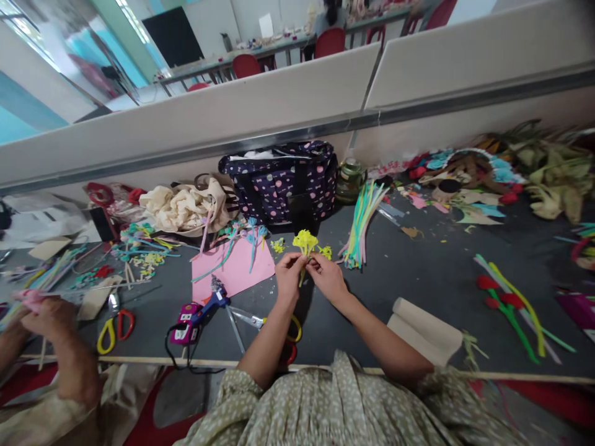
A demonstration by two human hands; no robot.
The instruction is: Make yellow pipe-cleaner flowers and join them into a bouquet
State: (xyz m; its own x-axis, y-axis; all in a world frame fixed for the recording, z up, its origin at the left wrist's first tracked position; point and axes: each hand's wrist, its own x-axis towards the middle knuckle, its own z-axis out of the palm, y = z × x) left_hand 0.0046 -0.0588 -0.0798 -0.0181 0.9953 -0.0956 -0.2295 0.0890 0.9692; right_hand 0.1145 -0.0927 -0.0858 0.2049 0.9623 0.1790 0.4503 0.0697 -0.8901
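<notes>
Both my hands meet over the dark table, pinching the stem of a yellow craft flower (305,241) that looks made of pipe cleaners. My left hand (290,272) closes thumb and fingers on the stem from the left. My right hand (328,277) grips it from the other side, its fingertips touching the left ones. The flower head stands upright above my fingers, and a bit of stem shows below. Small yellow pieces (278,245) lie just beyond my left hand. A pair of scissors (251,318) is partly hidden under my left forearm.
A pink sheet (232,265) and a blue glue gun (214,303) lie to the left. Pipe cleaners (362,226) stand bundled near a patterned bag (284,186). Rolled brown paper (423,331) and red-tipped stems (506,303) lie right. A co-worker's hands (51,319) work at far left.
</notes>
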